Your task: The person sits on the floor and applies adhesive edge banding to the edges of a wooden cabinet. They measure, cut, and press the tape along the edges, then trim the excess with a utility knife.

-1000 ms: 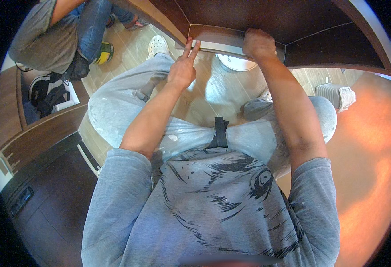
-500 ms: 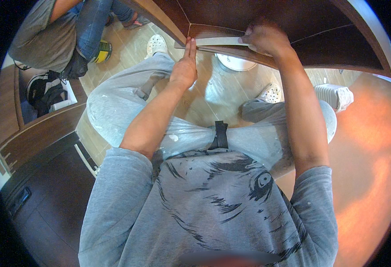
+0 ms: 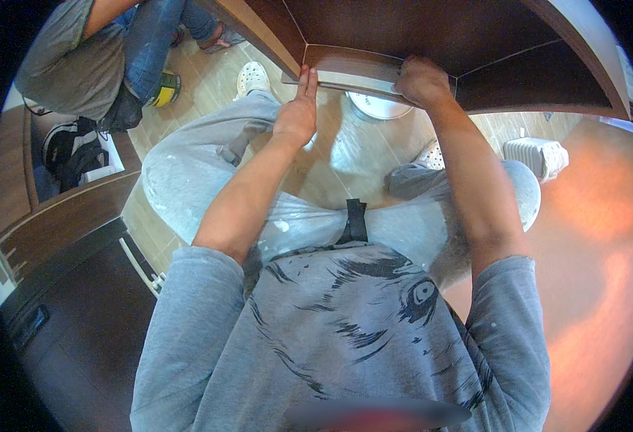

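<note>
Thin brown panel strip (image 3: 356, 81) far centre under dark cabinet (image 3: 417, 32), left hand (image 3: 298, 115) flat, fingers (image 3: 306, 75) straight, released against its left end, right hand (image 3: 421, 81) fingers clenched grasping right end, white bucket (image 3: 377, 106) on floor (image 3: 590, 237) below, another person (image 3: 78, 57) far left.

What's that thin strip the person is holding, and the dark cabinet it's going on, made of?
The strip looks like laminate or veneer edging: thin and flat, with a pale face and a brown edge. The left hand and right hand press it to the dark cabinet, which looks like wood-grain laminated board with a smooth, dull sheen; solid wood cannot be ruled out.
</note>
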Demonstrator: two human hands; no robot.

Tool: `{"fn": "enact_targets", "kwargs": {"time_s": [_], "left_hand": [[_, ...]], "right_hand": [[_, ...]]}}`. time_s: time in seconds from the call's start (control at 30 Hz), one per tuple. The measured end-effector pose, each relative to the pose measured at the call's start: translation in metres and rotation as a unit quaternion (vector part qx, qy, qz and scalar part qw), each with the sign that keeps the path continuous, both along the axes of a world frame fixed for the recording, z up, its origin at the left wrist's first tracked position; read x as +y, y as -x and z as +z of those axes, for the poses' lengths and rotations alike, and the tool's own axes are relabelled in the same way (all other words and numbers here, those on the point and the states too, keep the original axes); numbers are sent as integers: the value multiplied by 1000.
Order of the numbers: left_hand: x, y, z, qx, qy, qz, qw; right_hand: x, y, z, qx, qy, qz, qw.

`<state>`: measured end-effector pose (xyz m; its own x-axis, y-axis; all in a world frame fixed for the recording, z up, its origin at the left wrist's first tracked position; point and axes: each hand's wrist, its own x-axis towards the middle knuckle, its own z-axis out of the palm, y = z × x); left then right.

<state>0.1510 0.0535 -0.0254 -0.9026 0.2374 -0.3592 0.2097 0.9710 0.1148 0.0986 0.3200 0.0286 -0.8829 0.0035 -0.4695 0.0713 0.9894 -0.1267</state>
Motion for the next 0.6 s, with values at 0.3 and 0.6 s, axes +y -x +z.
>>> {"fn": "enact_targets", "kwargs": {"time_s": [0.3, 0.6], "left_hand": [[0, -1, -9, 19, 14, -6, 1000], [0, -1, -8, 15, 10, -20, 1000]], "right_hand": [[-3, 0, 2, -9, -3, -11, 1000], [-5, 2, -2, -5, -8, -4, 1000]]}}
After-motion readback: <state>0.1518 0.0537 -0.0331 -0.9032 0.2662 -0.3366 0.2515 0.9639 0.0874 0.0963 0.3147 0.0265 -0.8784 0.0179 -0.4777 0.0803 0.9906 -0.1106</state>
